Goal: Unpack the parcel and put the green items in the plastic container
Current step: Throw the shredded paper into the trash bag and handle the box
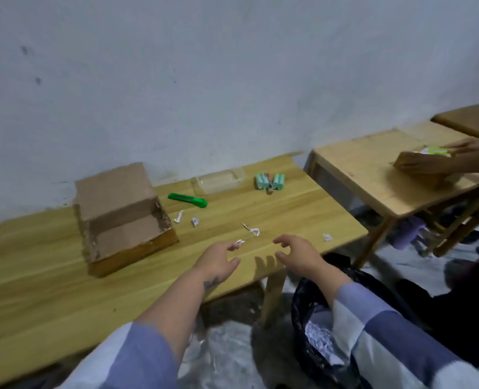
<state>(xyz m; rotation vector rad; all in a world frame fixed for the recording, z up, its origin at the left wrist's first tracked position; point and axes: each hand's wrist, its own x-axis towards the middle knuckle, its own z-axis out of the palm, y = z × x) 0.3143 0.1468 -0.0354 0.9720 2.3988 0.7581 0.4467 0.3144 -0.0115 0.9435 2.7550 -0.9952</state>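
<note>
Light wooden table (274, 209) against a scuffed pale wall, frame centre; brown cardboard parcel box (123, 217) sits at centre left, flaps open, inside not readable from this angle; clear rectangular plastic container (218, 181) stands at the table's far edge, upper centre, and looks empty; small cluster of mint-green pieces (269, 181) lies just right of the container, on the wood, not inside it; bright green plastic utility knife (187, 199) lies between box and container, also outside it; white paper scraps (251, 228) scattered across mid-table.

Judgement: unpacking looks done or nearly so; placing green items into the container not yet done, so roughly halfway.

Left hand (218, 262) hovers low over the near table edge, fingers loosely curled and apart, tips by a scrap at lower centre, gripping nothing clearly; right hand (296, 255) beside it, fingers curled and parted, empty.

Black bin bag (311, 318) with shredded paper at lower right; second wooden table (367, 169) at right, where another person's hands (440, 161) handle a package.
</note>
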